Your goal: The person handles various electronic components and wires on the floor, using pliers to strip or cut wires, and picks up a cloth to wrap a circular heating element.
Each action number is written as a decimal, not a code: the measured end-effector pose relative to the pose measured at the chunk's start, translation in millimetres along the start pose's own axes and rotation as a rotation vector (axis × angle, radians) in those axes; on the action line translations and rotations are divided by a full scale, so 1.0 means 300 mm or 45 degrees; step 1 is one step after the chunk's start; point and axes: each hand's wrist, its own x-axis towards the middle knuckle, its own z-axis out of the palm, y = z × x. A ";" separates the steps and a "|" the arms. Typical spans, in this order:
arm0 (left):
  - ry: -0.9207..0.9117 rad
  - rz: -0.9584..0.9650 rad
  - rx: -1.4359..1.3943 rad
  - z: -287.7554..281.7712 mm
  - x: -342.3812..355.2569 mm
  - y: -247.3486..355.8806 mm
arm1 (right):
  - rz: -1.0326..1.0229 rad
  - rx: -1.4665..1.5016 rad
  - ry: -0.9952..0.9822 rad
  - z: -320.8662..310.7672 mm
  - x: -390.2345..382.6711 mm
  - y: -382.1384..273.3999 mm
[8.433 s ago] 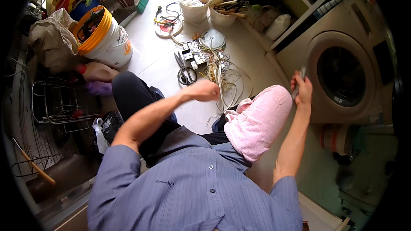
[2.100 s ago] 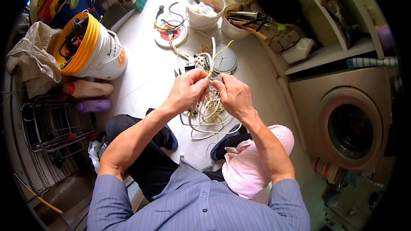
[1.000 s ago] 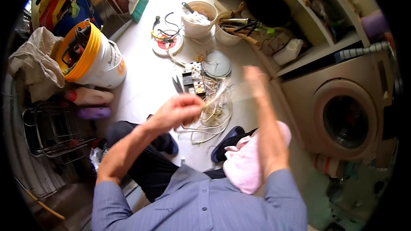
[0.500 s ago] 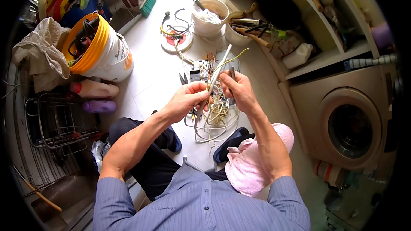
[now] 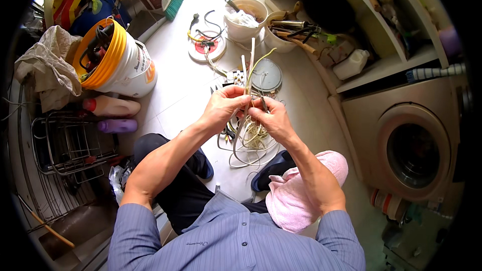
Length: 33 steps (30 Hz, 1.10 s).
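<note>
Between my hands stands a white electrical cable (image 5: 252, 55), its top end split into separate strands. A yellow-green wire (image 5: 260, 60) curves up out of it to the right. My left hand (image 5: 226, 106) pinches the cable between thumb and fingers. Close beside it, my right hand (image 5: 273, 119) is closed around a slim dark tool (image 5: 264, 104), mostly hidden by the fingers, right against the cable. Lower lengths of cable loop down over a tangle of stripped, pale wires (image 5: 257, 138) on the floor.
Beyond my hands lie a round grey lid (image 5: 267, 76) and small electrical parts (image 5: 235, 76). Farther off are a white disc with cords (image 5: 215, 50) and two tubs (image 5: 246, 32). A yellow-and-white bucket (image 5: 131, 65) stands left; a washing machine (image 5: 364, 120) stands right.
The cable's top has moved left and now shows spread strands. My right hand has come lower and closer to my left, with its dark tool tilted, uncovering the grey lid.
</note>
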 end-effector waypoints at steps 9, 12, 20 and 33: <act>0.072 0.021 -0.039 -0.019 0.017 -0.005 | -0.230 0.217 0.296 -0.109 0.006 -0.035; 0.089 -0.012 -0.038 -0.023 0.012 -0.011 | -0.145 0.288 0.281 -0.100 0.005 -0.031; -0.189 -0.112 -0.045 0.009 -0.005 -0.018 | 0.033 0.333 0.159 -0.024 0.031 -0.031; -0.197 -0.137 -0.079 0.015 -0.024 -0.020 | 0.058 0.377 0.004 -0.037 0.049 -0.001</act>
